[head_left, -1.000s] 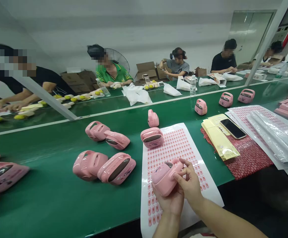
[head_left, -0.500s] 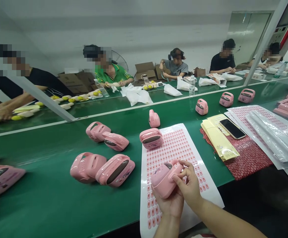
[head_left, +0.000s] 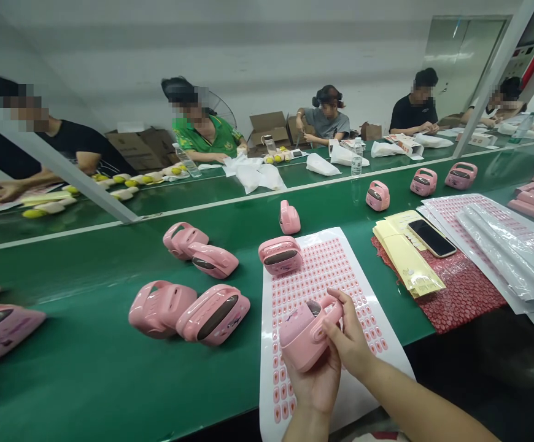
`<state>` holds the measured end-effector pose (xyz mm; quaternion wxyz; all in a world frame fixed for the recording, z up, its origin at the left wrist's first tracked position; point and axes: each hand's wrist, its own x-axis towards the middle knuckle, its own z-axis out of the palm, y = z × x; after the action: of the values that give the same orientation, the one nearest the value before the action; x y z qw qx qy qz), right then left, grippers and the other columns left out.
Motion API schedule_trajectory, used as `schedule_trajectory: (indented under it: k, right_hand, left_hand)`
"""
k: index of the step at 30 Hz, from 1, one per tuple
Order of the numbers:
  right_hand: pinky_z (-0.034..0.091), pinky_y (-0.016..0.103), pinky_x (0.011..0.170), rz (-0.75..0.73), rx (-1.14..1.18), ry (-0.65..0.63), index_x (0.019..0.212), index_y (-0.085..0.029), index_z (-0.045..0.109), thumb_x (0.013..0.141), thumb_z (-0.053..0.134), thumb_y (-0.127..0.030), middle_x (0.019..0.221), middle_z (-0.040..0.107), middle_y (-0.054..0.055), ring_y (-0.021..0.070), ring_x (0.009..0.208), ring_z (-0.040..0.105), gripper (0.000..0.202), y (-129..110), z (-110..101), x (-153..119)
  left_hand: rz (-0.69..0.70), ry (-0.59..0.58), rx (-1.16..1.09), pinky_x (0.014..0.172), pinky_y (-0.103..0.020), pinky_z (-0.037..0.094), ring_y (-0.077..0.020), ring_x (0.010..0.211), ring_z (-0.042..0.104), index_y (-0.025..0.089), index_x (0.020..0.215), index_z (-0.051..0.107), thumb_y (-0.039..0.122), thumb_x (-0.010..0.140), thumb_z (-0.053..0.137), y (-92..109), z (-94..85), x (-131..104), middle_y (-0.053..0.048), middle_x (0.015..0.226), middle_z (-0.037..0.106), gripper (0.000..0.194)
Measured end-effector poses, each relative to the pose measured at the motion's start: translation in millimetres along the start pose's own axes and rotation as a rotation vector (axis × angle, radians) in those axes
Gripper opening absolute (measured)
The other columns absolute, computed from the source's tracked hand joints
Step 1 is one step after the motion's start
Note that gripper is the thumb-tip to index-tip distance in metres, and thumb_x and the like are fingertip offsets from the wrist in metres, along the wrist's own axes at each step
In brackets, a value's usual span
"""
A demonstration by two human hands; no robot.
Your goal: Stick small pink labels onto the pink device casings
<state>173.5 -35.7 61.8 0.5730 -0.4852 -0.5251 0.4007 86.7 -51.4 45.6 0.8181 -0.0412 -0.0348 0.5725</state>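
A pink portable speaker (head_left: 301, 341) with a carry handle is held tilted over a sheet of stickers (head_left: 315, 261). My left hand (head_left: 315, 383) is closed around its underside, palm up. At the handle, my right hand (head_left: 347, 334) grips with fingers behind it and thumb by the handle's base. A small oval sticker (head_left: 319, 332) with a dark centre shows there, just beside the thumb. The sheet carries rows of similar pink ovals on white backing. Another pink speaker (head_left: 280, 256) stands on the sheet's far end. My right fingertips are partly hidden behind the handle.
Several pink speakers (head_left: 214, 314) lie on the green conveyor belt (head_left: 87, 362). To the right are yellow papers (head_left: 407, 255), a phone (head_left: 431, 238), red bubble wrap (head_left: 460, 294) and more sheets (head_left: 510, 245). A white post (head_left: 71, 162) slants at left; co-workers sit across the belt.
My right thumb has shifted slightly at the handle's base, and the oval sticker there now shows. The speaker stays in my left hand. Across the belt, co-workers at left have moved their arms.
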Motion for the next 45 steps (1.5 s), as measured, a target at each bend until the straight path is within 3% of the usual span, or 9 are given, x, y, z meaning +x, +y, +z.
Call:
schedule_trajectory:
  k: [3,6,11,16,20,25,30,38,45]
  right_hand:
    - [0.042,0.039,0.096,0.056,0.065,0.021,0.118,-0.024,0.041,0.087,0.041,-0.036,0.122,0.049,0.007,0.0197,0.114,0.048,0.033,9.5,-1.5,-2.9]
    - [0.048,0.037,0.087,0.008,-0.059,0.043,0.114,-0.024,0.042,0.089,0.036,-0.031,0.112,0.053,0.008,0.0187,0.104,0.054,0.027,24.4,-6.5,-19.9]
    - [0.047,0.041,0.082,-0.415,-0.570,-0.338,0.102,-0.020,0.055,0.080,0.053,-0.024,0.100,0.060,0.009,0.0235,0.097,0.053,0.022,46.4,-16.0,-59.8]
    - [0.045,0.041,0.080,-0.719,-0.807,-0.274,0.090,-0.020,0.061,0.083,0.051,-0.017,0.099,0.065,0.009,0.0231,0.097,0.053,0.013,60.6,-16.8,-70.2]
    - [0.044,0.040,0.080,-0.815,-0.835,-0.279,0.074,-0.022,0.061,0.085,0.045,-0.014,0.099,0.066,0.004,0.0206,0.092,0.055,0.022,66.5,-16.6,-71.0]
    - [0.044,0.039,0.083,-0.767,-0.821,-0.266,0.093,-0.023,0.062,0.087,0.041,-0.014,0.093,0.068,0.005,0.0195,0.090,0.059,0.023,66.7,-18.5,-72.1]
    - [0.044,0.038,0.083,-0.731,-0.811,-0.320,0.111,-0.018,0.056,0.086,0.046,-0.018,0.104,0.067,0.009,0.0224,0.102,0.059,0.026,60.3,-20.9,-69.9]
    - [0.032,0.048,0.097,-0.640,-0.882,-0.522,0.104,-0.021,0.059,0.080,0.059,-0.035,0.111,0.065,0.008,0.0255,0.105,0.057,0.028,48.4,-28.5,-49.0]
    - [0.033,0.049,0.098,-0.644,-0.896,-0.575,0.107,-0.020,0.058,0.077,0.062,-0.037,0.115,0.062,0.013,0.0263,0.109,0.054,0.034,48.3,-32.8,-42.3]
  left_hand:
    - [-0.010,-0.026,0.093,0.086,-0.023,0.047,-0.0182,0.108,0.055,0.023,0.111,0.058,0.037,0.080,0.048,8.4,-1.9,-3.9,-0.005,0.118,0.061,0.036]
    - [0.025,0.026,0.132,0.084,-0.024,0.049,-0.0210,0.111,0.053,0.025,0.115,0.054,0.036,0.079,0.049,21.4,-2.9,-7.2,-0.004,0.122,0.058,0.038]
    - [0.140,0.123,0.112,0.079,-0.027,0.052,-0.0255,0.106,0.056,0.024,0.120,0.047,0.034,0.068,0.058,37.6,-0.3,-11.2,-0.008,0.115,0.059,0.055]
    - [0.205,0.190,0.060,0.075,-0.027,0.053,-0.0265,0.108,0.054,0.021,0.130,0.034,0.036,0.066,0.058,41.6,7.1,-13.1,-0.013,0.129,0.048,0.070]
    - [0.225,0.197,0.135,0.076,-0.031,0.053,-0.0268,0.102,0.056,0.022,0.125,0.041,0.042,0.066,0.058,45.5,2.2,-15.9,-0.011,0.119,0.056,0.065]
    - [0.241,0.161,0.211,0.080,-0.039,0.051,-0.0267,0.096,0.059,0.026,0.116,0.049,0.047,0.072,0.053,48.9,-9.2,-18.6,-0.008,0.110,0.062,0.049]
    - [0.262,0.175,0.201,0.077,-0.033,0.052,-0.0274,0.099,0.058,0.020,0.121,0.043,0.046,0.064,0.061,50.2,-5.6,-17.1,-0.013,0.114,0.059,0.065]
    - [0.332,0.232,0.265,0.072,-0.034,0.054,-0.0263,0.094,0.059,0.024,0.121,0.042,0.047,0.059,0.064,55.6,6.3,-13.6,-0.010,0.113,0.058,0.069]
    - [0.384,0.208,0.329,0.067,-0.043,0.055,-0.0271,0.087,0.062,0.028,0.109,0.054,0.050,0.070,0.056,62.7,-14.6,-4.2,-0.006,0.101,0.065,0.045]
